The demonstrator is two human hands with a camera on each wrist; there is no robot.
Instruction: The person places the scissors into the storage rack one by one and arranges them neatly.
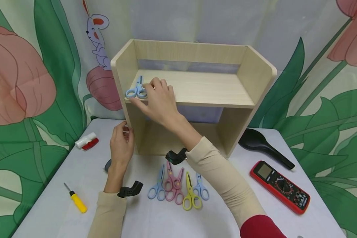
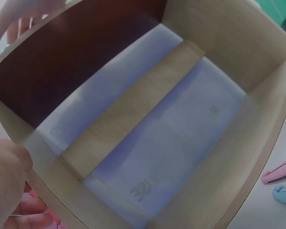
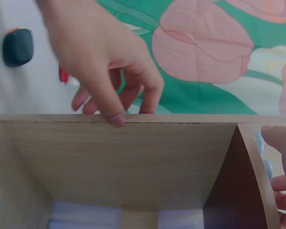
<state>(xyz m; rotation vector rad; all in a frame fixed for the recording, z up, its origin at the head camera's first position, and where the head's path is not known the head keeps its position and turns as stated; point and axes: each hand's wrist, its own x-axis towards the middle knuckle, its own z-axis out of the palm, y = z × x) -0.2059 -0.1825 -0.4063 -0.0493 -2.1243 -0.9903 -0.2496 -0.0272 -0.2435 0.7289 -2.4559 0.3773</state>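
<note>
My right hand is over the left end of the upper board of a light wooden shelf. Its thumb and forefinger are around one handle of light blue scissors, which lie flat with the blades towards the back. Low on the shelf's left side panel, my left hand grips the front edge. In the right wrist view the thumb of the left hand is over that edge, with the other fingers outside. Both lower handles of the scissors show in the head view.
Before the shelf lie blue, pink and yellow scissors. To the right are a black ladle-like utensil and a red multimeter. A yellow-handled screwdriver and a white-and-red object lie left. A dark rounded object is partly hidden.
</note>
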